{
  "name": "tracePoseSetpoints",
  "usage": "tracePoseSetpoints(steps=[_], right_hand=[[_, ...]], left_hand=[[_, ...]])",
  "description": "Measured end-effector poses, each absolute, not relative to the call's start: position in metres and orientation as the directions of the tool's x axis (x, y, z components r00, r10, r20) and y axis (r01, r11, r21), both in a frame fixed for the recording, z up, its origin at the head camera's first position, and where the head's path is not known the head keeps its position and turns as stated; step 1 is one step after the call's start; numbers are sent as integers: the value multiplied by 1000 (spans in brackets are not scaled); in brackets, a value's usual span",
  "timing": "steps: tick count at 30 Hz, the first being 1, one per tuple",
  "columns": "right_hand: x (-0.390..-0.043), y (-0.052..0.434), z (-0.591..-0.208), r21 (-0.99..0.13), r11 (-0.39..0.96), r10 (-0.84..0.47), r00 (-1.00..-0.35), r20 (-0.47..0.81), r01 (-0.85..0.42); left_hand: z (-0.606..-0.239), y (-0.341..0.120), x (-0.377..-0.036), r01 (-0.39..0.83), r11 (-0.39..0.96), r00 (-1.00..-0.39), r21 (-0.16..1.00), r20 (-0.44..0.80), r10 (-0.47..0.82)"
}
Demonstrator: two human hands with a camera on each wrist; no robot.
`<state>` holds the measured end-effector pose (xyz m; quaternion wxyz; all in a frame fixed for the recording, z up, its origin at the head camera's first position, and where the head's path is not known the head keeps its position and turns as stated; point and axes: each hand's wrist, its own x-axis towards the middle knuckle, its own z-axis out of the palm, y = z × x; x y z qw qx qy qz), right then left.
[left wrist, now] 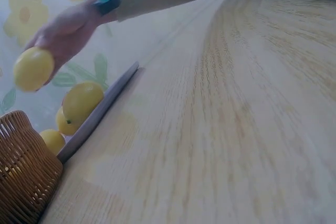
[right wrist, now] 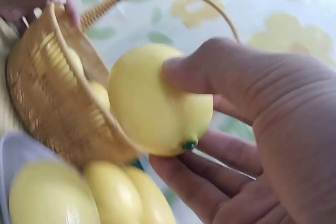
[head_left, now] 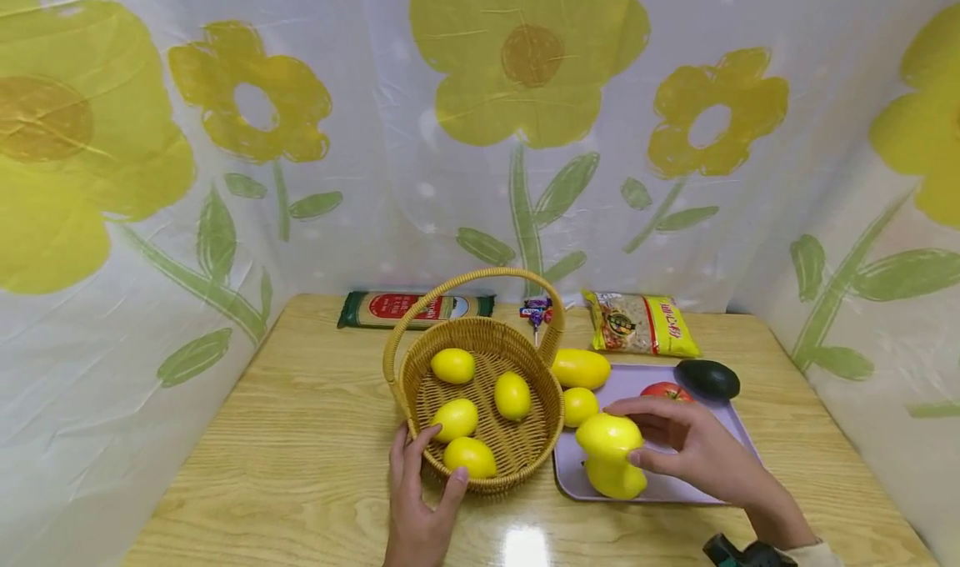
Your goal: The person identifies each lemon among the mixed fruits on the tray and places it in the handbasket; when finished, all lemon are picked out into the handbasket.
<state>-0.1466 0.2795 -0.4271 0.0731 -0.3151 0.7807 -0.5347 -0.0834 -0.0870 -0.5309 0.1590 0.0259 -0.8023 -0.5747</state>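
My left hand [head_left: 423, 496] holds the near-left rim of a round wicker basket [head_left: 551, 446] with a tall handle, its thumb and index finger over the edge. Several lemons lie in the basket, one lemon [head_left: 453, 367] at the back. In my right hand [head_left: 701, 450], thumb and fingers pinch another lemon [right wrist: 152, 103], raised over the lavender tray [head_left: 633, 377]. Below it in the head view, a further lemon [head_left: 617, 482] lies on the tray. A smaller lemon [head_left: 580, 406] and a longer yellow fruit [head_left: 583, 369] are beside the basket.
A red tomato-like fruit [head_left: 666, 392], partly behind my right hand, and a dark green avocado-like fruit [head_left: 708, 379] are at the tray's far side. Along the back lie a green packet [head_left: 405, 307], small wrapped sweets [head_left: 536, 310] and a yellow food bag [head_left: 643, 325]. Flowered curtains surround the table.
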Motion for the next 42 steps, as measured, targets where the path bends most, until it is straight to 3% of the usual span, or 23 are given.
tracePoseSetpoints(steps=[6,16,22,27,31,36,42], right_hand=[[-170,221,-426,-834,251,-655,-720,228,-492],[-180,139,-428,-710,433,-749,-660,60,-556],[-178,110,-433,-613,412,-781,-608,144,-674],[-174,126,-438,-724,308,-743,-631,223,-617],[-168,160,-447,-849,186,-684,-685,250,-495],[-161,212,-455,-917,57,-600,-748,285,-396],[-145,268,-458,-914,105,-516,-807,287,-392]], left_hand=[[-531,-87,-85,134,324,-952,936,212,-219],[-532,-87,-82,125,345,-943,930,219,-250],[-531,-88,-84,148,341,-941,928,238,-241],[-533,-87,-83,131,326,-947,936,215,-239],[-534,-86,-83,113,322,-949,940,198,-244],[-535,-87,-83,121,331,-945,936,210,-249],[-535,-86,-84,141,340,-940,930,233,-248]])
